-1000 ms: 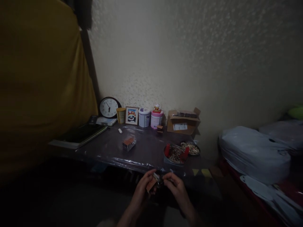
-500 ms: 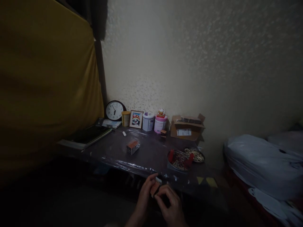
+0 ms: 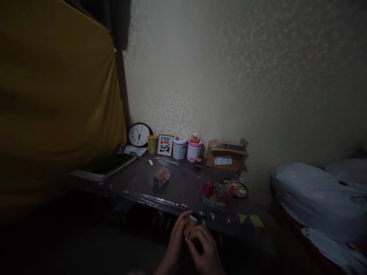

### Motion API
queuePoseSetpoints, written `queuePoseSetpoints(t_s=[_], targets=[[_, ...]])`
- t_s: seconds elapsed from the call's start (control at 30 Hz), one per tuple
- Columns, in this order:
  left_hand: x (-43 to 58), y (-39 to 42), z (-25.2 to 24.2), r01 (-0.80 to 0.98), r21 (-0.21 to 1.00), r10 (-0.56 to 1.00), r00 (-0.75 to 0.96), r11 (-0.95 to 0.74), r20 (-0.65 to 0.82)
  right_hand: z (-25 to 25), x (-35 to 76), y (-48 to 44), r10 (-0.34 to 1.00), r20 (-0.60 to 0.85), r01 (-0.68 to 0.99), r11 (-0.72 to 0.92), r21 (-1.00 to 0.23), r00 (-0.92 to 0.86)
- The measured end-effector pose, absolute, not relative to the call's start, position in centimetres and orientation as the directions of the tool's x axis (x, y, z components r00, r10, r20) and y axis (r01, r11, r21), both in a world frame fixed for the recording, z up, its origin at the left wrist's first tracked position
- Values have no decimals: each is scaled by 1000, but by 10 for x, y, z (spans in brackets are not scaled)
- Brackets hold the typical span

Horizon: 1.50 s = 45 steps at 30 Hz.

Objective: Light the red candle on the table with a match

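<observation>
Just in front of the table's near edge, both hands hold a small orange-brown matchbox (image 3: 188, 228) with a pale end showing at its top. My left hand (image 3: 178, 233) is closed around its left side, the index finger reaching along the top. My right hand (image 3: 204, 244) pinches the lower right of the box between thumb and fingers, which hide part of it. On the table lies a plastic-wrapped pack of matchboxes (image 3: 161, 178). Right of it stand a round dish (image 3: 217, 205) with dark-tipped sticks and red pieces, and a second dish (image 3: 246, 195) with pale sticks.
Along the wall stand a clock (image 3: 139, 134), a yellow cup (image 3: 152, 145), a framed panda picture (image 3: 164, 146), a white tin (image 3: 179, 149), a pink tin (image 3: 194, 151) and an open cardboard box (image 3: 210, 157). A white bag (image 3: 312, 198) lies right of the table.
Both hands have shifted slightly to the right with the matchbox. My right fingers now cover a little more of it. The things on the table stay where they were.
</observation>
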<state>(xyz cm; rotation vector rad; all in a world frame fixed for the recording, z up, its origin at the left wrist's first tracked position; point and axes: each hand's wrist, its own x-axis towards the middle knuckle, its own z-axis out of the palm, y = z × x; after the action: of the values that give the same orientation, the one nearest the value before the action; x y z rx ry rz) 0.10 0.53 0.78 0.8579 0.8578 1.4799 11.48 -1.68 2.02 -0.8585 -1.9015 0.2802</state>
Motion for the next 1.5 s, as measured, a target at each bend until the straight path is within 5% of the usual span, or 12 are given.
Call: queuePoseSetpoints(t_s=[1.03, 1.33, 1.5], targets=[[6, 9, 12, -416, 907, 992, -124, -63, 12, 24, 120, -14, 703, 671, 436, 694, -573, -236], [-1, 5, 14, -469, 882, 998, 65, 49, -21, 21, 141, 1, 822, 569, 323, 545, -773, -25], [-3, 8, 8, -435, 900, 993, 96, -16, 64, 29, 149, 6, 901, 434, 119, 430, -895, 8]])
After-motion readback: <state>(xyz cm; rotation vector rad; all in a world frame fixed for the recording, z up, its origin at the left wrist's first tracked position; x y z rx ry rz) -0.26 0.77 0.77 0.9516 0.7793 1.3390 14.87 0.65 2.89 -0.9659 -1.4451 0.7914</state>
